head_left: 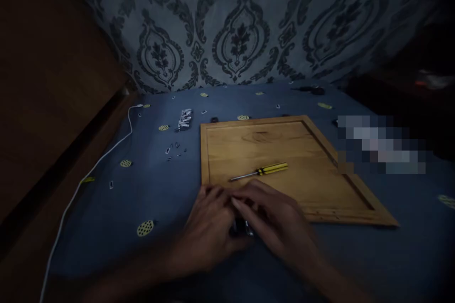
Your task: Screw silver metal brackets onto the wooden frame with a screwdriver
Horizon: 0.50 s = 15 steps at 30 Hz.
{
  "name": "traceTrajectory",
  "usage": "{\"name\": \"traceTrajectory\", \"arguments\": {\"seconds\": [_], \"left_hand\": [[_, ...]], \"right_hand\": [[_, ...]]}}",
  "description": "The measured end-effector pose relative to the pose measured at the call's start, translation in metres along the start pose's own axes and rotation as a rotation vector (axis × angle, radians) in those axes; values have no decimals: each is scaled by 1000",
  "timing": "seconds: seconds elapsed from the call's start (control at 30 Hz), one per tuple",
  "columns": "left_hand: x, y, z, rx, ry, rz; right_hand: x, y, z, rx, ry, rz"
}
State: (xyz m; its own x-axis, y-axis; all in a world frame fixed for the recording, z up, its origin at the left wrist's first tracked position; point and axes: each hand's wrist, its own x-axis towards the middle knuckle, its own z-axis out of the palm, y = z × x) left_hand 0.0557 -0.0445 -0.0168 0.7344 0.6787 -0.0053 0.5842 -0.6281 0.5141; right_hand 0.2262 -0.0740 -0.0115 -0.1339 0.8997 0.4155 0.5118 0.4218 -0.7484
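My left hand (209,222) is closed at the near left corner of a wooden panel (227,151), with its fingers curled. My right hand (277,213) meets it, thumb and fingers pinched close to the left fingertips. Between the two hands shows a small dark, shiny metal part (245,227), mostly covered by fingers, so its kind is hard to make out. Just beyond my hands, a screwdriver (272,169) with a yellow and black handle lies on the panel, its tip pointing left.
Left of the panel is a pile of shiny metal pieces (185,119), possibly hinges, with several small screws (177,145) nearer me. A white cable (106,152) runs along the left side. At the back right lies a dark tool (313,90). A blurred patch covers the right.
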Motion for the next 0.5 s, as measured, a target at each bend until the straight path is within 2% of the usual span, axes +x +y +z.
{"name": "traceTrajectory", "arguments": {"seconds": [0.07,0.13,0.27,0.37,0.5], "left_hand": [[0,-1,1,-17,14,13],[-1,-1,1,-32,8,20],[1,2,-2,-18,-75,-31],[3,5,-6,18,-102,-50],[6,7,-7,51,-116,-38]], "right_hand": [[35,4,4,-96,-157,-29],[70,10,15,-289,-290,51],[128,27,50,-410,-381,20],[151,37,74,-486,-491,-35],[161,42,88,-594,-612,-66]]}}
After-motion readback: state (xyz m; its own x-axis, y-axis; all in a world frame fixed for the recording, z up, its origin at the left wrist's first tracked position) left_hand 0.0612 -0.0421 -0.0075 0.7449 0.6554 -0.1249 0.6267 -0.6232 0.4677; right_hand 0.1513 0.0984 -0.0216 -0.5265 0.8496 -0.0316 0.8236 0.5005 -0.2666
